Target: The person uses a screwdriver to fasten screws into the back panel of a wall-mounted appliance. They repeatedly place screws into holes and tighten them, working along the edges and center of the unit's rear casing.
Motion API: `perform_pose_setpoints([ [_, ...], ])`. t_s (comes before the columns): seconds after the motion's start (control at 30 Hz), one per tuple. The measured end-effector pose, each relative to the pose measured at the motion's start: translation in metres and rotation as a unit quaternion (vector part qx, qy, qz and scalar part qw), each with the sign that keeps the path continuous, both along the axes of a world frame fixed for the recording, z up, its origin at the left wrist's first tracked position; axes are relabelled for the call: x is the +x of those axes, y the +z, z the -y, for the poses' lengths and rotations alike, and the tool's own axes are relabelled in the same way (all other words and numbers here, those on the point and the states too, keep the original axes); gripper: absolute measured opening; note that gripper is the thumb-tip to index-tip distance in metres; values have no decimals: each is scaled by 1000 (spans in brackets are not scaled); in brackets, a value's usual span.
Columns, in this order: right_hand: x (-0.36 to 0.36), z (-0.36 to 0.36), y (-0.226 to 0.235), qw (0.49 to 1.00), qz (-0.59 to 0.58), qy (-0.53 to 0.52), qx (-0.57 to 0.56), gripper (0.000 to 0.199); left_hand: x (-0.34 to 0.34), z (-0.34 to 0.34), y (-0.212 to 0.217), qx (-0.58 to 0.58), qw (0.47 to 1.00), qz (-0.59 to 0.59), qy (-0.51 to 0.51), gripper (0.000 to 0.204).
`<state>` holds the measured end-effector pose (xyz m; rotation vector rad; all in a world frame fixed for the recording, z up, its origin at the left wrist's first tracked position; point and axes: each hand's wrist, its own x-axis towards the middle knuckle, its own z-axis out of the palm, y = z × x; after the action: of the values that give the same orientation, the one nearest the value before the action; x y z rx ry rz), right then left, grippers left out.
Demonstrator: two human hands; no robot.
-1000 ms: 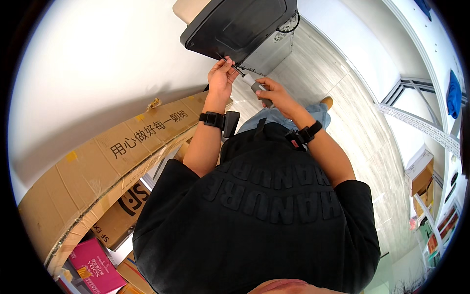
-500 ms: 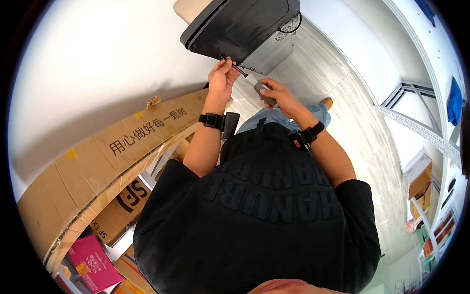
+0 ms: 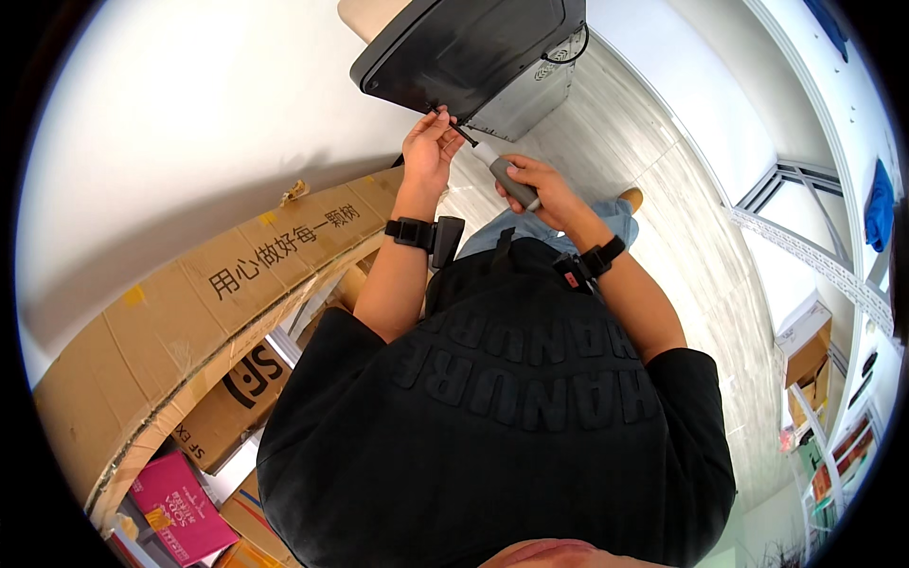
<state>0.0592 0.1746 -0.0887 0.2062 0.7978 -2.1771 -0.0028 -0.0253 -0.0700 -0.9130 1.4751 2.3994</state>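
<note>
Bright, even daylight fills the scene, strongest on the white wall [image 3: 189, 123] at upper left, which nearly washes out. A soft shadow lies on the wall above the cardboard [image 3: 189, 312]. The black shirt [image 3: 511, 417] swallows detail. Focus is sharp at centre; fisheye bending curves straight lines toward the black circular rim.

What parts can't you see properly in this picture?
- Head view: the screwdriver tip is too small to see where it meets the black appliance.
- The appliance's top is cut off by the picture's upper edge.
- The left hand fingertips hide whatever they pinch.
- The person's legs are hidden by their own black shirt.
</note>
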Motion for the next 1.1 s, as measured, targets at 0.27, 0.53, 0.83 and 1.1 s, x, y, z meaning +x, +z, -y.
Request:
perform_pose_setpoints([
  [0.27,1,6,-2,996,-36,1,80,40,-1,3,-4,7,1000,-8,1,14],
  [0.53,5,10,0,961,-166,-21,220,43,0,3,-4,-2,1000,-11,-4,16],
  [0.83,9,16,-2,865,-272,-22,422,49,0,2,-1,-43,999,-5,-23,17],
  [1.1,11,18,-22,843,-299,-50,443,47,0,4,0,-51,998,-1,-35,17],
])
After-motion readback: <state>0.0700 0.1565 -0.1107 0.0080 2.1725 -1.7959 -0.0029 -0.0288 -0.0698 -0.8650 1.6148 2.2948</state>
